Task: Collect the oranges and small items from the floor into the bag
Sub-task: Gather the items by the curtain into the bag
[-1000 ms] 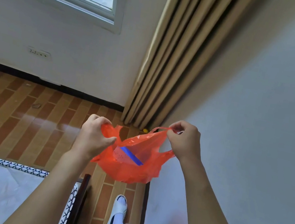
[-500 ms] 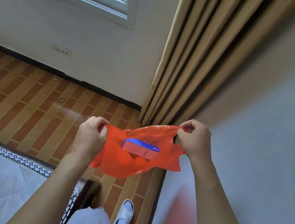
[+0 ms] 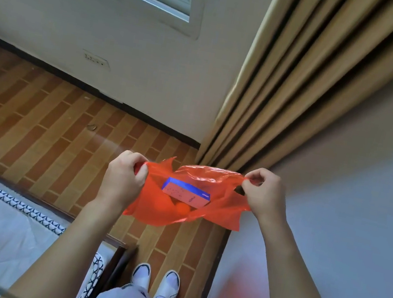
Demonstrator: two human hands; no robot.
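Head view: I read left hand [image 3: 123,179] and right hand [image 3: 262,193] pinching bag [image 3: 211,177] handles apart, box [image 3: 186,193] lying lengthwise between them.

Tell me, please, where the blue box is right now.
In the head view, the blue box lies inside the orange bag, centre frame, between the left hand and right hand.
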